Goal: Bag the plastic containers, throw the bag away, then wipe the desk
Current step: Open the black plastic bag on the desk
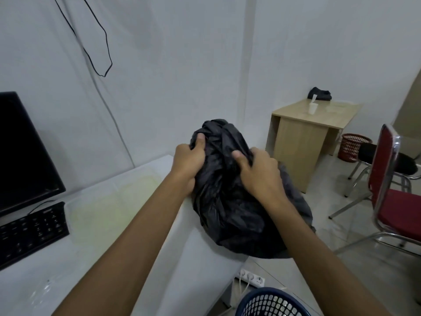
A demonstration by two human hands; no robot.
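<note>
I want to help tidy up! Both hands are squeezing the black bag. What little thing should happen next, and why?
Probably lower the black bag into the blue basket just below. Left hand and right hand already grip its bunched top at the desk edge.

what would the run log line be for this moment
phase: bagging | left hand: grips crumpled black plastic bag | right hand: grips bag top | bag: at white desk edge | blue mesh basket: below

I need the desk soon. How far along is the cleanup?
Bagging looks done: both the left hand and right hand grip the bunched black bag at the desk edge. It isn't in the blue basket yet. Yellowish stains suggest wiping remains.
</note>
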